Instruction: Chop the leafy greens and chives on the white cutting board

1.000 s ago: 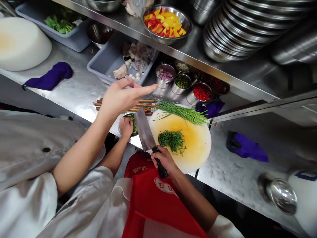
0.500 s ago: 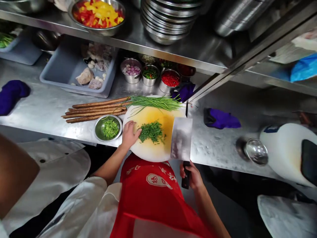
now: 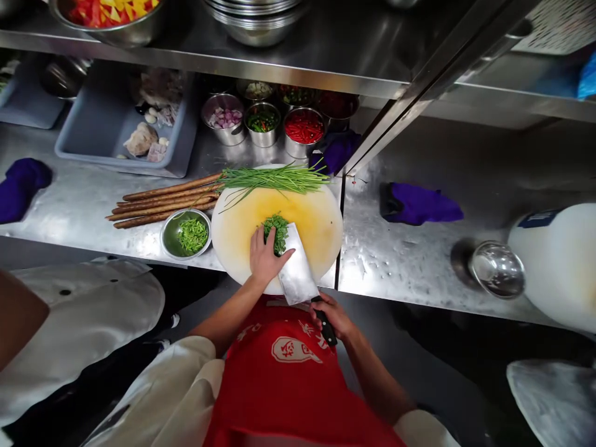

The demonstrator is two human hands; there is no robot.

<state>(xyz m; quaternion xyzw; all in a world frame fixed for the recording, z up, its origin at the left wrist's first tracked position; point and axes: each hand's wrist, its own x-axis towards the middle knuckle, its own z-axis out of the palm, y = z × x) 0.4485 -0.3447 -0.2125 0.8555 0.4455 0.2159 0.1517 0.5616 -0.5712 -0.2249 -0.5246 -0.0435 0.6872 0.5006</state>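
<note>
My right hand (image 3: 335,316) is wrapped around the black handle of a cleaver (image 3: 298,270), its wide blade lying across the front of a round white cutting board (image 3: 228,245). Chopped green chives (image 3: 278,228) form a compact pile against the blade's left edge. My left hand (image 3: 266,256) rests at the pile's left side, fingers spread, the thumb reaching toward the blade. Whole long chives (image 3: 279,179) lie along the board's far rim. Just left of the board stands a steel bowl (image 3: 168,248) with chopped green pieces.
Brown root sticks (image 3: 162,202) lie left of the board. Behind are a grey bin (image 3: 88,139) and steel cups of chopped ingredients (image 3: 228,133), below a shelf edge (image 3: 279,77). A purple cloth (image 3: 423,203) and glass bowl (image 3: 498,270) sit rightward. A co-worker's white apron (image 3: 112,304) is at left.
The cleaver has swung left from the board's right edge to the chives. My left hand has come up against the pile, which is now bunched tighter. The view has shifted slightly.
</note>
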